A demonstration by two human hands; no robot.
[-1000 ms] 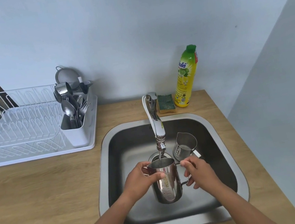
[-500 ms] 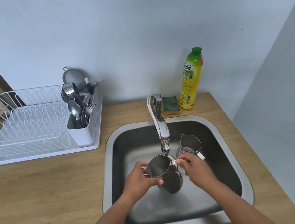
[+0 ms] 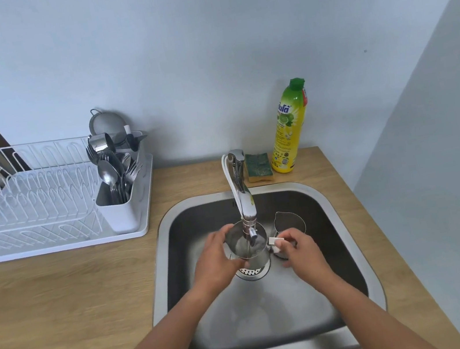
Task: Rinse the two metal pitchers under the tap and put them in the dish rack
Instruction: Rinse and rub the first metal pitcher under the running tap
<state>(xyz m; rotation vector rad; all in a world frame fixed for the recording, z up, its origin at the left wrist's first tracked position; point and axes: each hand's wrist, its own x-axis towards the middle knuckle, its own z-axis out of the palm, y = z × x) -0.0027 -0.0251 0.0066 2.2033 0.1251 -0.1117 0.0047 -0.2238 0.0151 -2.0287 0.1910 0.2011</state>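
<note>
First pitcher [image 3: 246, 243] now upright under the tap [image 3: 244, 202], mouth up, thin stream running into it; half a second back it was tipped over, pouring out. Judged: a second fill, so rinsing of this one is not finished. Left hand [image 3: 217, 263] fingers wrapped and clamped round its body; right hand [image 3: 297, 249] fingertips pinched on its white-tipped handle. Second pitcher [image 3: 288, 222] stands on the sink [image 3: 336, 217] floor just beyond the right fingers, untouched. Drain strainer [image 3: 252, 271] shows below the left fingers. Dish rack [image 3: 45, 205] sits well left of the left hand, holding cutlery only; neither pitcher is racked yet.
</note>
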